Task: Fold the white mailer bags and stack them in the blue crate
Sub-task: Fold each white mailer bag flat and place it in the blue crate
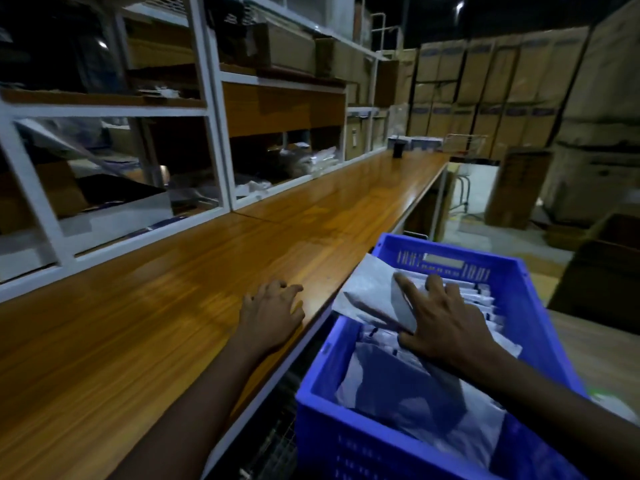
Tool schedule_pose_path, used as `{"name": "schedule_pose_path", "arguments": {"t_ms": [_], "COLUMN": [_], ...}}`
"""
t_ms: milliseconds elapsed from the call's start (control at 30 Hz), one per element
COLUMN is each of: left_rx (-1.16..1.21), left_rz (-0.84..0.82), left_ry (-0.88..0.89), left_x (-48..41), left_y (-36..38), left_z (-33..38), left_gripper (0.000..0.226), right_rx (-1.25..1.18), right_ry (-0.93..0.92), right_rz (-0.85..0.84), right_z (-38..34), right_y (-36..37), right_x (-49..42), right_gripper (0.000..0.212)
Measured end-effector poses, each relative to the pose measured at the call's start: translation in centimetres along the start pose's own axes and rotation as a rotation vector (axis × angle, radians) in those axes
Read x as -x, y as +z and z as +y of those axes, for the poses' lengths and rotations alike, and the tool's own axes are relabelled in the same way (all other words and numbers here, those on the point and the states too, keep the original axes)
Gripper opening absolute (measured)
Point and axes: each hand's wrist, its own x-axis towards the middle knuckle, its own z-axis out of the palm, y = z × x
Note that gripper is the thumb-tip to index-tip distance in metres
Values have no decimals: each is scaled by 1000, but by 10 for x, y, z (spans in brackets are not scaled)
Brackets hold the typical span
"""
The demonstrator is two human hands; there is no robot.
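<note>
The blue crate [540, 299] stands to the right of the wooden counter, below its front edge. Several folded white mailer bags [478, 296] are stacked inside it. One folded white mailer bag [367, 292] lies on top, sticking out over the crate's left rim. My right hand [443, 323] presses on this bag with spread, straight fingers. My left hand [273, 313] rests on the counter near its front edge, fingers loosely bent, holding nothing. More white and grey bags [415, 393] fill the near end of the crate.
The long wooden counter [173, 289] runs away to the right. White shelving [214, 133] with boxes and packets lines its far side. A small dark container [397, 149] stands at the counter's far end. Cardboard cartons [491, 95] are stacked behind.
</note>
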Motion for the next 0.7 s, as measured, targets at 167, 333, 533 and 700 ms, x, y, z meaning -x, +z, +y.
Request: {"name": "schedule_pose_path", "arguments": {"t_ms": [167,333,533,700], "left_rx": [2,15,18,28], "left_rz": [-23,-19,-10,-13], "left_ry": [-26,-33,-31,-48], "left_x": [-3,0,1,2], "left_y": [11,10,9,8], "left_z": [-6,-6,-5,-4], "left_gripper": [46,46,46,46], "right_rx": [117,228,207,234], "right_ry": [-69,-215,-234,-336], "right_rz": [-173,-282,-281,-226], "right_z": [12,13,12,8], "right_y": [19,58,112,114], "right_x": [34,50,46,31], "right_gripper": [101,106,151,104]}}
